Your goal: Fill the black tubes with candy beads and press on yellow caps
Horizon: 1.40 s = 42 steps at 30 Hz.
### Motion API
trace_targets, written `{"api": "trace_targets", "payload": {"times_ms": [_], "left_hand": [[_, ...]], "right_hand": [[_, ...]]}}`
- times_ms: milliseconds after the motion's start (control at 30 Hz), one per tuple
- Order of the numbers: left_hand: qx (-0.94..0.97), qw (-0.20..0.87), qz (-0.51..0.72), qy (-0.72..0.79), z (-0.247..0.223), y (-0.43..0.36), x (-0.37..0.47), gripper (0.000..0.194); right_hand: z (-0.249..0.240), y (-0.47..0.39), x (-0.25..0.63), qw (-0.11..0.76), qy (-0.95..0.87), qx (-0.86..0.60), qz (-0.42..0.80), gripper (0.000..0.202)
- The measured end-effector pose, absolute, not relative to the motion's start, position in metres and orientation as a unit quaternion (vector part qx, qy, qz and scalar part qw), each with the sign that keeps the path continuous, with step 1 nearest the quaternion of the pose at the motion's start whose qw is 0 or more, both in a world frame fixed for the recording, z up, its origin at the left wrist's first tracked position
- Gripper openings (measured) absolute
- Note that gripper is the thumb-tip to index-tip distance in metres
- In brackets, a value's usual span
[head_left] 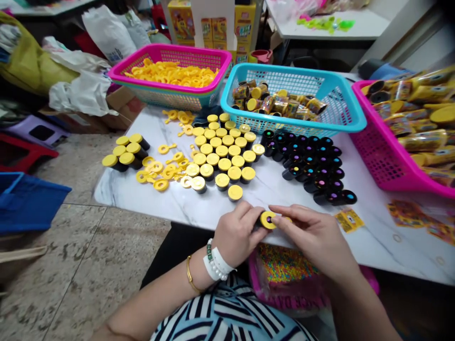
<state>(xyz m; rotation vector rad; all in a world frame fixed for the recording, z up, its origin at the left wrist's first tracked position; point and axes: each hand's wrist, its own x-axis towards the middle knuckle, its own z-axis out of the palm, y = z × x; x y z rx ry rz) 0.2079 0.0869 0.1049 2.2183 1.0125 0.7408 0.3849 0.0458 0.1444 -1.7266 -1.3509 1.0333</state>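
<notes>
Small black tube with yellow ring cap, held at table edge.

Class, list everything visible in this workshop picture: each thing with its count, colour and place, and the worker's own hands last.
Small black tubes with yellow caps: many, table centre.
Uncapped black tubes: many, right of those.
Loose yellow plastic rings: several, table left.
Pink plastic basket: one, holding yellow rings.
Blue plastic basket: one, holding wrapped tubes.
White marble-patterned table: one.
Left hand: grip on black tube.
Right hand: grip on yellow ring.
</notes>
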Motion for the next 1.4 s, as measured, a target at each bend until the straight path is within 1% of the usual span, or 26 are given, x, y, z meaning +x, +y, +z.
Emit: {"api": "trace_targets", "payload": {"times_ms": [67, 233, 300, 400, 433, 500, 567, 667, 767, 833, 933, 1067, 1100, 1200, 1233, 1300, 1400], "left_hand": [[0.834, 0.295, 0.262, 0.386, 0.106, 0.087, 0.208, 0.024], [0.832, 0.309, 0.240, 0.392, 0.110, 0.088, 0.208, 0.023], [0.820, 0.332, 0.253, 0.391, 0.115, 0.088, 0.207, 0.027], [0.773, 0.435, 0.258, 0.383, 0.127, 0.088, 0.208, 0.042], [0.751, 0.478, 0.251, 0.381, 0.131, 0.089, 0.208, 0.041], [0.710, 0.541, 0.231, 0.387, 0.136, 0.091, 0.210, 0.031], [0.682, 0.566, 0.219, 0.409, 0.136, 0.095, 0.211, 0.028], [0.645, 0.606, 0.190, 0.425, 0.133, 0.100, 0.212, 0.030], [0.601, 0.671, 0.158, 0.404, 0.129, 0.105, 0.211, 0.033], [0.593, 0.687, 0.151, 0.392, 0.127, 0.108, 0.209, 0.033], [0.639, 0.625, 0.190, 0.407, 0.124, 0.106, 0.207, 0.028], [0.721, 0.475, 0.278, 0.421, 0.119, 0.091, 0.207, 0.022], [0.738, 0.441, 0.302, 0.413, 0.117, 0.087, 0.207, 0.023], [0.774, 0.349, 0.360, 0.386, 0.109, 0.080, 0.211, 0.038], [0.783, 0.323, 0.370, 0.381, 0.107, 0.078, 0.212, 0.036], [0.797, 0.286, 0.377, 0.375, 0.105, 0.077, 0.215, 0.031], [0.811, 0.270, 0.367, 0.367, 0.105, 0.079, 0.217, 0.030]], "right_hand": [[0.143, 0.048, 0.380, 0.351, -0.495, -0.684, 0.405, 0.023], [0.140, 0.048, 0.373, 0.385, -0.460, -0.695, 0.396, 0.022], [0.139, 0.046, 0.372, 0.387, -0.444, -0.691, 0.419, 0.024], [0.137, 0.046, 0.370, 0.398, -0.398, -0.669, 0.484, 0.027], [0.136, 0.046, 0.370, 0.402, -0.387, -0.660, 0.503, 0.027], [0.133, 0.046, 0.370, 0.405, -0.379, -0.642, 0.528, 0.026], [0.131, 0.045, 0.372, 0.415, -0.384, -0.625, 0.538, 0.022], [0.129, 0.044, 0.373, 0.441, -0.386, -0.612, 0.532, 0.020], [0.130, 0.046, 0.374, 0.423, -0.384, -0.608, 0.552, 0.022], [0.131, 0.047, 0.374, 0.410, -0.390, -0.607, 0.557, 0.023], [0.132, 0.046, 0.373, 0.418, -0.407, -0.612, 0.534, 0.024], [0.130, 0.045, 0.372, 0.426, -0.449, -0.629, 0.471, 0.022], [0.130, 0.045, 0.372, 0.429, -0.465, -0.630, 0.452, 0.022], [0.130, 0.046, 0.371, 0.441, -0.493, -0.628, 0.410, 0.020], [0.130, 0.045, 0.370, 0.450, -0.488, -0.630, 0.404, 0.020], [0.131, 0.041, 0.371, 0.467, -0.458, -0.630, 0.419, 0.021], [0.133, 0.038, 0.379, 0.478, -0.404, -0.602, 0.497, 0.028]]}}
